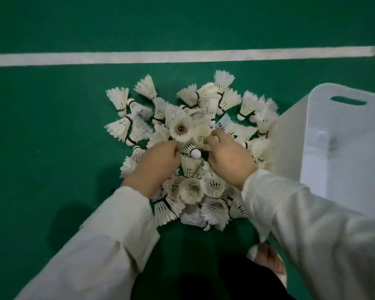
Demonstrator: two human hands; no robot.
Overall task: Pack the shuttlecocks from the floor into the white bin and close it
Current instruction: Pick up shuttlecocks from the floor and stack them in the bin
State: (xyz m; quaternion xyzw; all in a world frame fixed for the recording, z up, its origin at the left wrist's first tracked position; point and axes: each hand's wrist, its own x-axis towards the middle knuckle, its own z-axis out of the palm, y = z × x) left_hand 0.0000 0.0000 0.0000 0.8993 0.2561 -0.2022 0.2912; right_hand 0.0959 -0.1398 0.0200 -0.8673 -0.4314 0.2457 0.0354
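Note:
A heap of several white feather shuttlecocks lies on the green court floor in front of me. My left hand reaches into the middle of the heap, fingers curled around a shuttlecock whose open skirt faces up. My right hand is beside it, its fingers pinching the feathers of another shuttlecock. The white bin stands open at the right, touching the heap's edge; I can see a slot handle in its far wall and nothing of its contents.
A white court line runs across the floor beyond the heap. My foot in a sandal is at the bottom, near the bin. Green floor stretches to the left and beyond the line.

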